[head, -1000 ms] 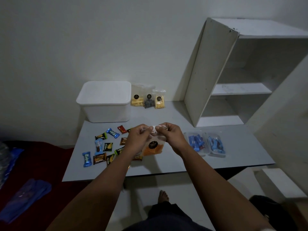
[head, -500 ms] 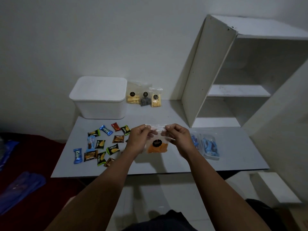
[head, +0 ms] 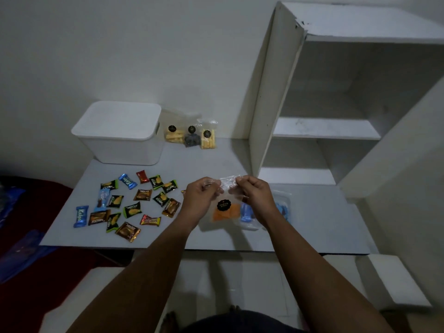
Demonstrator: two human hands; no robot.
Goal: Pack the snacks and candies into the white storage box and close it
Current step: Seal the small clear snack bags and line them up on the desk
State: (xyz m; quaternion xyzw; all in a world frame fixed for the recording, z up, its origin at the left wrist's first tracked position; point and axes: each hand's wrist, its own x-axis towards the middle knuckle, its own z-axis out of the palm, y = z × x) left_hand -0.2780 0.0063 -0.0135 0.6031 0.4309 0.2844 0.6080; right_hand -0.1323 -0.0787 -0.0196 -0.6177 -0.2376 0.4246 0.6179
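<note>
Over the middle of the grey table (head: 216, 162), my left hand (head: 200, 197) and my right hand (head: 254, 195) each pinch a top corner of a clear snack bag (head: 227, 210) with orange pieces and a black round label. The bag hangs upright between them. The white storage box (head: 120, 135) stands at the back left with its lid on. Several wrapped candies (head: 134, 203) lie scattered left of my hands. Three clear snack bags (head: 191, 134) lean against the wall right of the box. Blue-wrapped candies in clear packs (head: 247, 212) lie partly hidden behind my right wrist.
A white open shelf unit (head: 324, 128) stands on the table's right back. White blocks (head: 396, 280) sit on the floor at the right. A red surface with blue plastic (head: 21, 251) lies left of the table. My foot shows below.
The view has shifted slightly. My hands hold the orange snack bag a little farther forward and higher, still pinching its top edge.
</note>
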